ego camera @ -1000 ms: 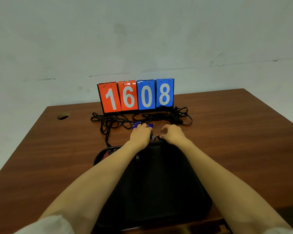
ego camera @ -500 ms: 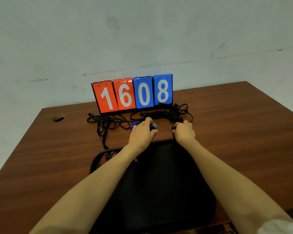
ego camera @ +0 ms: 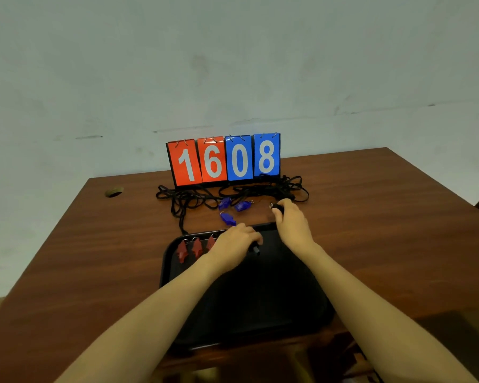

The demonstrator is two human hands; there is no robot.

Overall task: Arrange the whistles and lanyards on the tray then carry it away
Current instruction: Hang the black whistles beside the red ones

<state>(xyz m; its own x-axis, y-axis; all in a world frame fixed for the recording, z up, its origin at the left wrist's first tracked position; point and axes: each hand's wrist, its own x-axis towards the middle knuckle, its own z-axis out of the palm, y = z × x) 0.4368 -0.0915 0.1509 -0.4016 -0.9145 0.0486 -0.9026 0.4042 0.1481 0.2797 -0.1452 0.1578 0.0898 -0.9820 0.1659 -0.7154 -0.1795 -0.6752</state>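
Behind the lanyards [ego camera: 194, 196], the red-and-blue scoreboard [ego camera: 224, 160] reads 1608.

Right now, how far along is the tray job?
Done: three red whistles lined along the far edge of the tray. In hand: left hand holds a black whistle over it; right hand grips a second black whistle on the table. Left: three blue whistles and the lanyards on the table, then the carry.

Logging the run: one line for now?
left hand holds black whistle over tray; right hand grips second black whistle; blue whistles off tray
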